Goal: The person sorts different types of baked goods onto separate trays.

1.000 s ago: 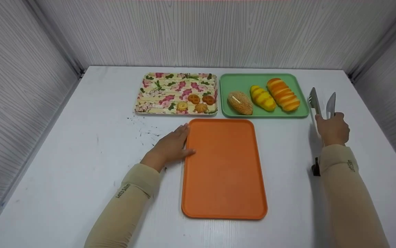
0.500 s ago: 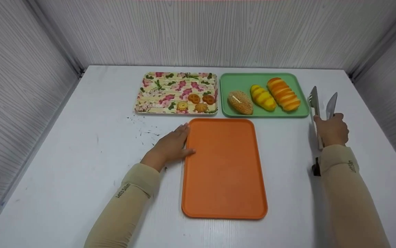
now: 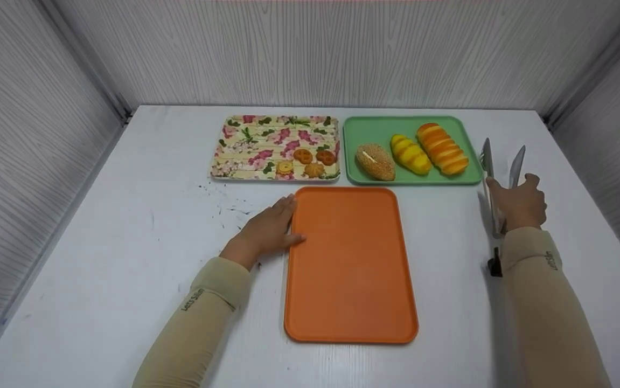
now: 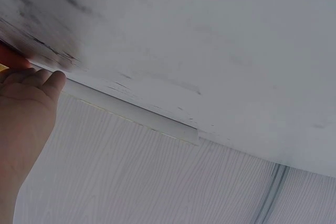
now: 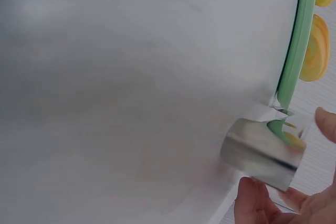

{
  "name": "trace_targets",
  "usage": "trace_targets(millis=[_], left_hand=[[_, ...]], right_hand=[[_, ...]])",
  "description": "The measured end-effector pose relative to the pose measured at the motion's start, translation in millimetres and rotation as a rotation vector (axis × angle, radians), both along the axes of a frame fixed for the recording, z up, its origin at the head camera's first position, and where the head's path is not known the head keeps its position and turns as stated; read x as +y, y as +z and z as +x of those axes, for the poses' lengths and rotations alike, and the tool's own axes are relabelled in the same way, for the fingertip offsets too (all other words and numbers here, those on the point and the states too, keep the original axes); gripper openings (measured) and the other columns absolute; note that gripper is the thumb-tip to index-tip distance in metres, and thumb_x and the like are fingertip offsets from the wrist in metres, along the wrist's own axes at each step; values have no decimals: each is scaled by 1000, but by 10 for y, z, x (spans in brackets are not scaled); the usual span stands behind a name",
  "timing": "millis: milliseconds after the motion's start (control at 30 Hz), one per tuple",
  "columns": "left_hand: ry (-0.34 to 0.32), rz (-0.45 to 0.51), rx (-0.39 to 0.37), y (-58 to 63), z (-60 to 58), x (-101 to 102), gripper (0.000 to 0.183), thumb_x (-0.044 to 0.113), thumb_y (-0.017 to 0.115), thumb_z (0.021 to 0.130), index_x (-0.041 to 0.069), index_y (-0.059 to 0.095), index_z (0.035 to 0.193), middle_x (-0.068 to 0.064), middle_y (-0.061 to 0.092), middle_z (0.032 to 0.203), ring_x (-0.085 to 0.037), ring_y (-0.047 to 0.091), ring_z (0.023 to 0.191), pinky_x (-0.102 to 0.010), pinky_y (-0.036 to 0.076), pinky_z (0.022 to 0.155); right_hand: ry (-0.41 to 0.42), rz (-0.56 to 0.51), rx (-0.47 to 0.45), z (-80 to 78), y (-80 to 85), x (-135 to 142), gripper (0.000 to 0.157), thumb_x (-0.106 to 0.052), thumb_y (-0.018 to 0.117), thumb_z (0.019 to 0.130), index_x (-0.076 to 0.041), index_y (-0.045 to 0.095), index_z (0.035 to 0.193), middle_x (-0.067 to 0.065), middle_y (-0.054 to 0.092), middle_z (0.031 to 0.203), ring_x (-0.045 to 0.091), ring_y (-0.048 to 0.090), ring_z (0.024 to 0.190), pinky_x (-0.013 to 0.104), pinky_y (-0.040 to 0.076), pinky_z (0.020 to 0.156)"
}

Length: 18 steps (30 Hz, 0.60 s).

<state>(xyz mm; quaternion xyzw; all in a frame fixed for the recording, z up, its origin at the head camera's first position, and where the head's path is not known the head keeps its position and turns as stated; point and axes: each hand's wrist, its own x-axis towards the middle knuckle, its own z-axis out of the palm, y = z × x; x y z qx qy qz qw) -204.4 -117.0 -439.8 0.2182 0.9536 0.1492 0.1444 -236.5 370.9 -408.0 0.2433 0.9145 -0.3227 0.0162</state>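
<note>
In the head view my left hand (image 3: 266, 229) lies along the left rim of an orange tray (image 3: 350, 264). Its fingers are fairly straight and the thumb reaches over the rim. My right hand (image 3: 520, 203) holds metal tongs (image 3: 488, 161) at the right, thumb on one arm and fingers on the other. The tong arms are spread apart, tips pointing away from me. From the right wrist, the shiny bent end of the tongs (image 5: 262, 153) shows between thumb and fingers. The left wrist view catches the left hand (image 4: 26, 108) beside a bit of orange tray edge.
Behind the orange tray, a floral tray (image 3: 256, 134) bears several cookies. A green tray (image 3: 374, 126) next to it holds a seeded bun (image 3: 375, 161), a yellow bread (image 3: 411, 154) and an orange striped loaf (image 3: 443, 149). Wood-grain panels (image 3: 310, 54) enclose the white table (image 3: 126, 242).
The tongs have shifted slightly left and their tips stand a little wider apart. My right thumb has moved left with them. The left hand and the trays stay in place.
</note>
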Motion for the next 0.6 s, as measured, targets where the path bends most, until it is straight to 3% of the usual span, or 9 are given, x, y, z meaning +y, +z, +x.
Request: trace_targets(millis=[267, 600], left_hand=[[-6, -11, 8, 1, -32, -1, 90, 55, 51, 93, 5, 8, 153, -8, 4, 158, -25, 8, 144, -43, 17, 114], [33, -36, 39, 72, -123, -56, 90, 60, 51, 90, 10, 12, 154, -9, 8, 159, -26, 8, 144, -45, 15, 114]], right_hand=[[3, -20, 52, -27, 106, 36, 114, -79, 41, 78, -7, -4, 153, 38, 21, 145, 57, 28, 126, 67, 29, 97], [62, 57, 94, -106, 405, -133, 110, -81, 37, 78, -11, -2, 154, 36, 22, 145, 55, 31, 125, 68, 34, 92]])
